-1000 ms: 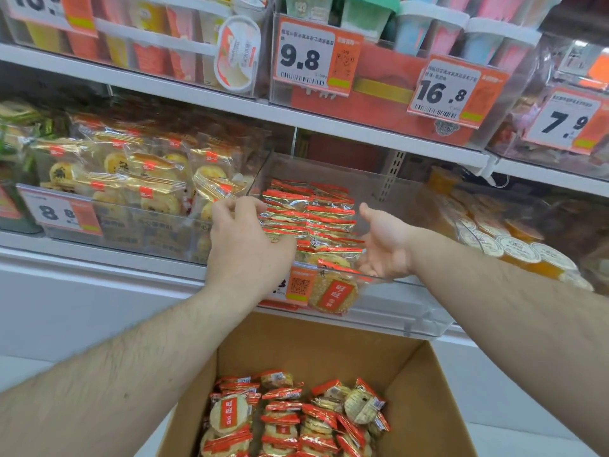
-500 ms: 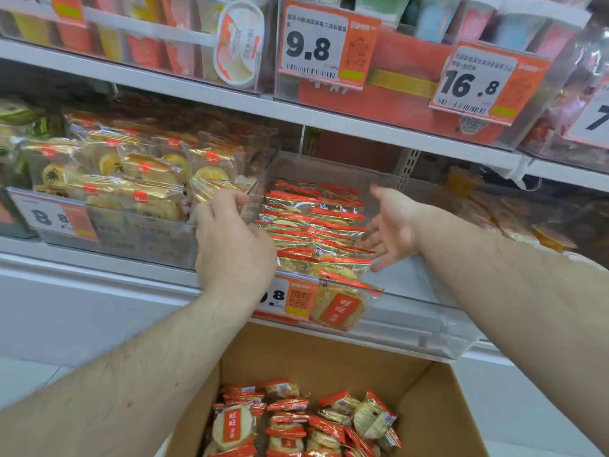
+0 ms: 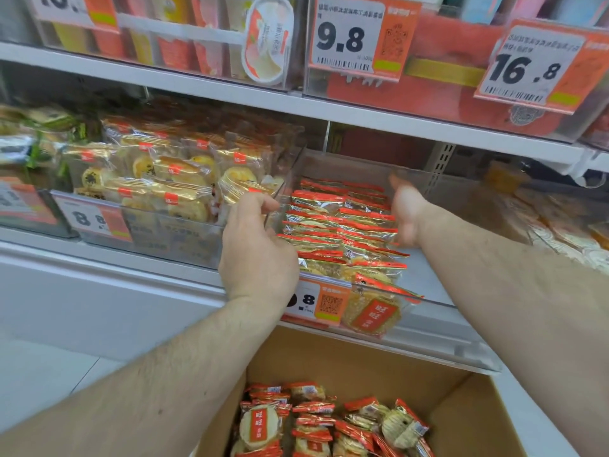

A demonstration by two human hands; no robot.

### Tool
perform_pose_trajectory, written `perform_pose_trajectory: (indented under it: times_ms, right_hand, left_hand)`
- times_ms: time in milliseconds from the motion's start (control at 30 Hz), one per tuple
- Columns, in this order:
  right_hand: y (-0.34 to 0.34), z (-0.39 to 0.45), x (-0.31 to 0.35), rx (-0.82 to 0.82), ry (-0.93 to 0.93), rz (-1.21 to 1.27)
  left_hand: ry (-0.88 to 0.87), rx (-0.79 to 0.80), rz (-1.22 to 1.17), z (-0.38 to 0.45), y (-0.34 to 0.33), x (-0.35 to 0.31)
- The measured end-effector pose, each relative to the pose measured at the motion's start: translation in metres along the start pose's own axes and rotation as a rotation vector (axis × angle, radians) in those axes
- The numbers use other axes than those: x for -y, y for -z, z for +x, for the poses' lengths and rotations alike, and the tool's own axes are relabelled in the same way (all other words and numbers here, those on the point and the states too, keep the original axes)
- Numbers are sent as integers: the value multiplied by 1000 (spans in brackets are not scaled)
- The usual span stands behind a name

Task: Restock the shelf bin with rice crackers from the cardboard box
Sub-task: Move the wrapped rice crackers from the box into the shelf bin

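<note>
The white shelf (image 3: 329, 110) runs from 9 to 3 o'clock, carrying price tags (image 3: 359, 37) above and a clear bin of yellow pastries (image 3: 171, 179) at 9 o'clock of the shelf bin (image 3: 438, 321), while the cardboard box (image 3: 362, 361) sits open at 6 o'clock with loose rice crackers (image 3: 316, 420). In the shelf bin the packets (image 3: 346, 225) stand on edge in rows, long axes running 9 to 3. The left hand (image 3: 258, 255) curls its grip over the bin's left wall, holding no packet; the right hand (image 3: 407, 209), blurred, spreads open at the rows' right end.
</note>
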State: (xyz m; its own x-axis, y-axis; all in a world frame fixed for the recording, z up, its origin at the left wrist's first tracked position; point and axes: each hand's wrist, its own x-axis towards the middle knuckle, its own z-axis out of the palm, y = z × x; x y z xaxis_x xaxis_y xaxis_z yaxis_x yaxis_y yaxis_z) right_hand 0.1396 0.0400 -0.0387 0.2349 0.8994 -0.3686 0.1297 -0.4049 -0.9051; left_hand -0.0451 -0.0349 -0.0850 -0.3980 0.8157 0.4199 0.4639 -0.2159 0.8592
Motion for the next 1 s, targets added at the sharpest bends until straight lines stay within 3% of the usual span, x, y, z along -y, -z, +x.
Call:
perform_pose_trajectory:
  times_ms: [200,333,433,600,1000]
  right_hand:
    - [15,12,-4,-9,-145,70]
    - [33,-11,-15,140,-343,-156]
    - [47,-34,-34,225,-421,-179]
    - [40,-54,-33,274,-318,-49]
    - [13,-69,-19,217,-263,-101]
  left_hand:
    - [-9,22,14,0,-1,0]
    - [46,36,-44,0,2,0]
    - [78,73,-80,-3,4,-2]
    - [101,106,-88,-10,9,-9]
    - [51,132,65,-18,11,-20]
